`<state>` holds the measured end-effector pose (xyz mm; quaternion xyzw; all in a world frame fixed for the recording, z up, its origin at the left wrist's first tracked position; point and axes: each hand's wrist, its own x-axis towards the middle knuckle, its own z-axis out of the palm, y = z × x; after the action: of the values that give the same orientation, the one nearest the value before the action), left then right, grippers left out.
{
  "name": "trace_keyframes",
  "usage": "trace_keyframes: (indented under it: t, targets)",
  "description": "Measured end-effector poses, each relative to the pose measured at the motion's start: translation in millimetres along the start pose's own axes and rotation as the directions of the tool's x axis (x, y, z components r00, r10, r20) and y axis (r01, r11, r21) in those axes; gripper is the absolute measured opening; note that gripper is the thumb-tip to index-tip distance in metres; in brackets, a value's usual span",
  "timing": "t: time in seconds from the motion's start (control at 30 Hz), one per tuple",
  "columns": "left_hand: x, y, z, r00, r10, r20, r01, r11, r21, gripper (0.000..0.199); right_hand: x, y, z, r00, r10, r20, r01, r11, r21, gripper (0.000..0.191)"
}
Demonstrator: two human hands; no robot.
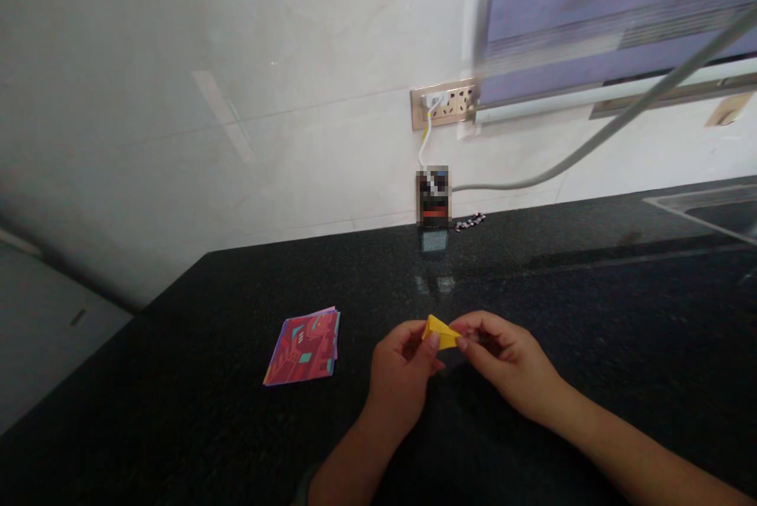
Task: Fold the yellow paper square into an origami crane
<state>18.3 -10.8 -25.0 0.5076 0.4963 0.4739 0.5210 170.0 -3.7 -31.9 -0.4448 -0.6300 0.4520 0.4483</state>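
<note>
Yellow folded paper [441, 331] pinched between both hands, left hand [402, 372] grip clamped on it, right hand [509, 364] likewise

table: black speckled stone table [591, 317], glossy, running wide along the wall
paper stack: small stack of patterned square papers [304, 347], red top sheet with teal marks, purple edges, flat on the table, left of centre
wall: pale glossy tiled wall [206, 135], reflecting light
socket: beige wall socket strip [455, 102] with white plug and white-yellow cable [424, 145] hanging down
device: small dark blurred object [434, 197] upright against the wall, under the socket
hose: grey hose [591, 145] slanting across the wall
sink: steel sink rim [698, 202], far right
</note>
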Motion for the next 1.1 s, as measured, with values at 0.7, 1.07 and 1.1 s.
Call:
trace_keyframes:
  t: [0.7, 1.07, 1.1]
  targets:
    - [-3.3, -1.1, 3.2, 0.945, -0.187, 0.269, 0.23, 0.963, -0.137, 0.029, 3.0, -2.0, -4.5, 0.985, 0.105, 0.136, -0.131, 0.971, 0.202, 0.018]
    - [-3.4, 2.0, 6.0, 0.96, -0.192, 0.204, 0.212, 0.974, -0.078, 0.035, 1.3, -4.8, -1.1, 0.989, 0.098, 0.11, -0.126, 0.952, 0.279, 0.022]
    - [-3.1, 2.0, 5.7, 0.959, -0.203, 0.197, 0.228, 0.967, -0.114, 0.036, 1.9, -4.8, -2.3, 0.988, 0.102, 0.115, -0.132, 0.946, 0.297, 0.024]
